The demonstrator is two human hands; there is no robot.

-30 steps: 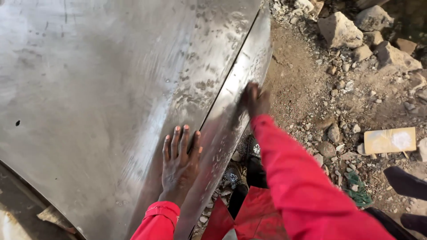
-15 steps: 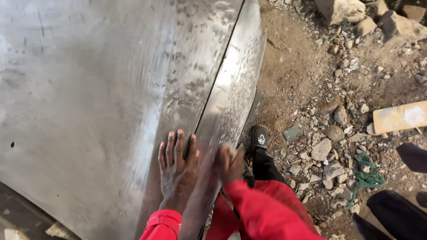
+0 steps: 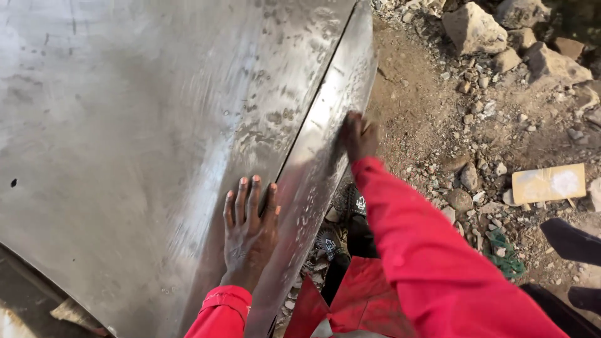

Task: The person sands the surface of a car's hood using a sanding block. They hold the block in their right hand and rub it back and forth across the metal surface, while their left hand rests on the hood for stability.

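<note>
A large bare grey metal panel (image 3: pixel 144 138) with a raised crease fills the left of the head view. My left hand (image 3: pixel 249 228) lies flat on it beside the crease, fingers together and pointing up. My right hand (image 3: pixel 358 134), blurred by motion, presses against the panel's folded right edge higher up, arm in a red sleeve stretched out. I cannot tell whether it holds anything. My dark shoe (image 3: pixel 354 206) shows below the panel's edge.
Dirt ground with scattered stones (image 3: pixel 472 28) lies to the right. A flat tan block (image 3: pixel 549 183) rests at the right, with green netting (image 3: pixel 504 253) near it. Another person's dark shoes (image 3: pixel 573 241) stand at the right edge.
My right hand slid down along the panel's edge toward my left hand, then back up to its higher spot. My left hand stayed flat in place.
</note>
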